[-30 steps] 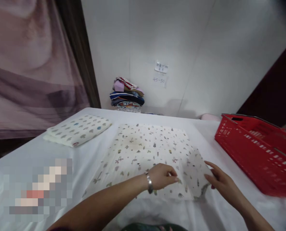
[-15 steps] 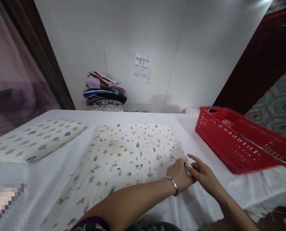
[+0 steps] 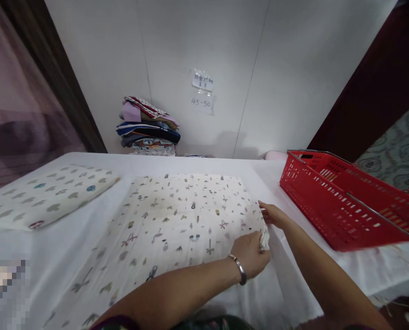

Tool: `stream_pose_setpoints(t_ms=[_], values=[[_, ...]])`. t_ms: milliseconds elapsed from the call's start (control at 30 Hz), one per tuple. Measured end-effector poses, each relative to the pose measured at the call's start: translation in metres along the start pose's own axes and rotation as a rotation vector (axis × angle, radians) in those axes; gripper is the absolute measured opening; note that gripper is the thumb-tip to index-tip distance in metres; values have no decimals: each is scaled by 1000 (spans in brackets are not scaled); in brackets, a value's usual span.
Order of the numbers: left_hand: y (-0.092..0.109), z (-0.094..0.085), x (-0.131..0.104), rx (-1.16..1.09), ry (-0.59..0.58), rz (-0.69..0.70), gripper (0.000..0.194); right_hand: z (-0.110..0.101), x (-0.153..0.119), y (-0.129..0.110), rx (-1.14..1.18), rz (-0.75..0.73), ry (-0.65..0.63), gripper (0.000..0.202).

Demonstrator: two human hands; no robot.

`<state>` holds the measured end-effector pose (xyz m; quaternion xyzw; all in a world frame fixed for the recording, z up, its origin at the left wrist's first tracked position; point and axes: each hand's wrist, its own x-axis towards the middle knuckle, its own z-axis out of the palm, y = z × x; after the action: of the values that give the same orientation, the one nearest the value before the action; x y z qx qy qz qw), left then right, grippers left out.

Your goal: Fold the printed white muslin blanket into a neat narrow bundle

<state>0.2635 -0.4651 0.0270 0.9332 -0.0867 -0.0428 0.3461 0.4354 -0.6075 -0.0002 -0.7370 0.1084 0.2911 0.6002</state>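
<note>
A white cloth (image 3: 177, 201) printed with small plants and sunglasses lies spread flat across the table. My left hand (image 3: 251, 254), a silver bracelet at its wrist, is closed on the cloth's right edge, where a bunched bit of fabric pokes out beyond the fingers. Farther up that same edge is my right hand (image 3: 272, 214), its fingers closed at the border of the cloth and partly hidden by it. Along the edge, the two hands are a short distance apart.
A red perforated basket (image 3: 314, 206) with metal handles stands at the right. Another cloth (image 3: 63, 192), printed with grey shapes, lies at the left. Folded fabrics (image 3: 149, 126) are stacked by the wall, below and left of paper notes (image 3: 202, 91). White fabric covers the table (image 3: 266, 176).
My right hand has moved away from my left hand, up along the cloth's right edge. My left hand still grips the bunched edge and has shifted slightly. The view has also shifted a little.
</note>
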Motion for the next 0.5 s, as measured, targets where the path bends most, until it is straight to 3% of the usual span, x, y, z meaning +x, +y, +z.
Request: stream_pose_setpoints(t_ms=[300, 500], values=[[-8, -10, -10, -34, -1, 87, 7, 38, 87, -52, 100, 7, -47, 26], [-35, -31, -24, -257, 28, 109, 10, 51, 125, -72, 113, -59, -25, 30]])
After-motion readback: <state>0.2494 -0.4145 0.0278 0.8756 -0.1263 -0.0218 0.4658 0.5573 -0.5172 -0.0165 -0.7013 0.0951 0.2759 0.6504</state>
